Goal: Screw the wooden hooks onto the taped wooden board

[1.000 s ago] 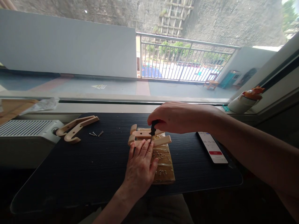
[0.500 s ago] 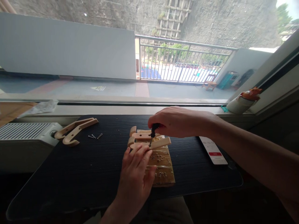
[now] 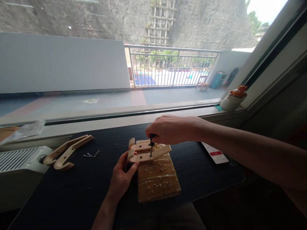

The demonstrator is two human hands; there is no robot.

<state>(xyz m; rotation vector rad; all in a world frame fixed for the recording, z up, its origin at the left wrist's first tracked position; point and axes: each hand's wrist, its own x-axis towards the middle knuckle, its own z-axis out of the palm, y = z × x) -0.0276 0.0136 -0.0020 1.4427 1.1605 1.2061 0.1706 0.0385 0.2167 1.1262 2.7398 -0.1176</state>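
Head view: screwdriver [image 3: 152, 142] gripped in closed right hand [image 3: 170, 129], tip on wooden hook [image 3: 146, 156] atop taped board [image 3: 158, 180]; hook end pinched by left hand [image 3: 122, 175]. Risk: tip may be slipped off if tilted.

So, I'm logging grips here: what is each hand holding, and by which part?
The right hand grips a screwdriver by its black handle; the left hand holds the near wooden hook at its curved end.

Wide window [image 3: 59, 73], plain daylight.
A black table [image 3: 72, 191] stands at the sill [image 3: 100, 122], a white radiator [image 3: 16, 159] to its left; outside, a grey terrace [image 3: 107, 99], metal railing [image 3: 172, 67] and rough stone wall [image 3: 96, 16].
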